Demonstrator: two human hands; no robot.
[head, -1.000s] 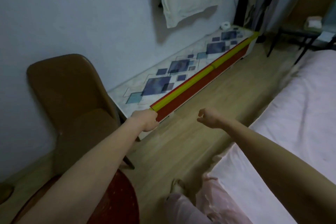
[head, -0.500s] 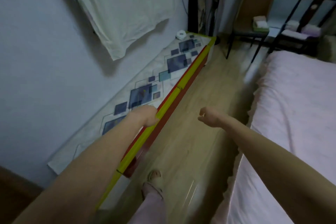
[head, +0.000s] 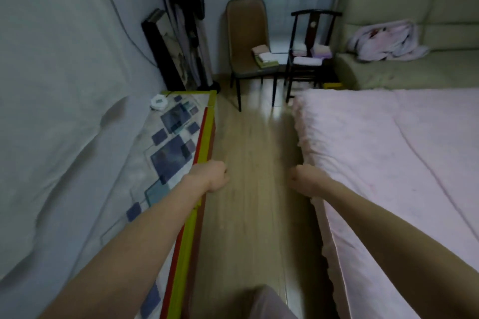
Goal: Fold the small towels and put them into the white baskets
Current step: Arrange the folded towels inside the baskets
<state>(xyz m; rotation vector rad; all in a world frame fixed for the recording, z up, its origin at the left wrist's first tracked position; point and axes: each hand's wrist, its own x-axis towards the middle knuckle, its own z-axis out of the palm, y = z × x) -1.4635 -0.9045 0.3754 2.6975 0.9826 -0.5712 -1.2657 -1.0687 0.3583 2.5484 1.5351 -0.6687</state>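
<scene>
**Both fists empty, towels across the room**

While my arms reach out in front of me over the wooden floor (head: 248, 163), both my hands are curled into loose fists with nothing in them. My left hand (head: 215, 176) hangs just above the yellow and red edge of the low cabinet (head: 204, 142) along the wall, and my right hand (head: 302, 180) sits at the frilled edge of the pink bed (head: 388, 163). The two hands are apart, with bare floor between them.

The small towels lie far from me at the end of the room. One folded stack (head: 264, 57) rests on the seat of the brown chair (head: 246, 23), and more folded towels (head: 311, 55) sit on the black wooden chair (head: 315, 33) just beside it. I cannot make out any white baskets from here.

On the cabinet's patterned top, near its far end, there is a small white round object (head: 158, 102). A pale cloth (head: 51, 124) hangs down the wall on my left. Beyond the bed stands a light sofa (head: 414, 8) with a crumpled pink and white bundle (head: 386, 41) on it. The whole view is somewhat blurred.
</scene>
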